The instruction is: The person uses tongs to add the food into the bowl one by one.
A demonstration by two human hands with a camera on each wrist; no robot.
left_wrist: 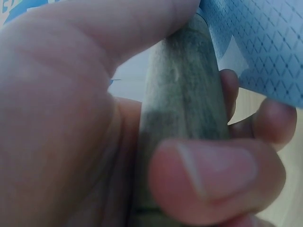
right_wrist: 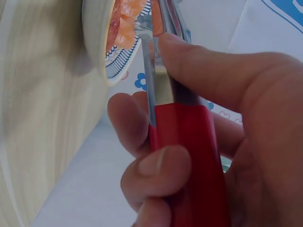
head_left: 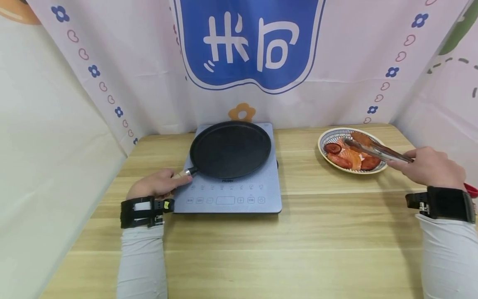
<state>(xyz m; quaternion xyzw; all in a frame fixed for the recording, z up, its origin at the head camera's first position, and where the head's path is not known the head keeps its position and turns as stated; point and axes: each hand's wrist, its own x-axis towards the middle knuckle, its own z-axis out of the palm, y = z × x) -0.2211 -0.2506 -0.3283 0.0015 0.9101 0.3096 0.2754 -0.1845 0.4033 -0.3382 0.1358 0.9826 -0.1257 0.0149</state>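
Note:
A round black flat pan (head_left: 230, 149) lies on the induction cooker (head_left: 228, 205). My left hand (head_left: 160, 182) grips its wooden handle (left_wrist: 184, 90), thumb along the top and fingers curled underneath. On the right, my right hand (head_left: 435, 168) holds metal tongs (head_left: 396, 155) by their red handle (right_wrist: 191, 161). The tips of the tongs reach into a patterned dish (head_left: 325, 160) of orange salmon-like slices (head_left: 351, 158) and reddish-brown pieces (head_left: 337, 161). A brown piece (head_left: 361, 138) lies beside the tips; whether they pinch it I cannot tell.
Both cooker and dish stand on a wooden table (head_left: 224, 261). A printed cloth (head_left: 149, 83) hangs close behind them, with pale sheets at the sides. Something red (head_left: 471, 190) shows at the right edge, mostly hidden behind the right wrist.

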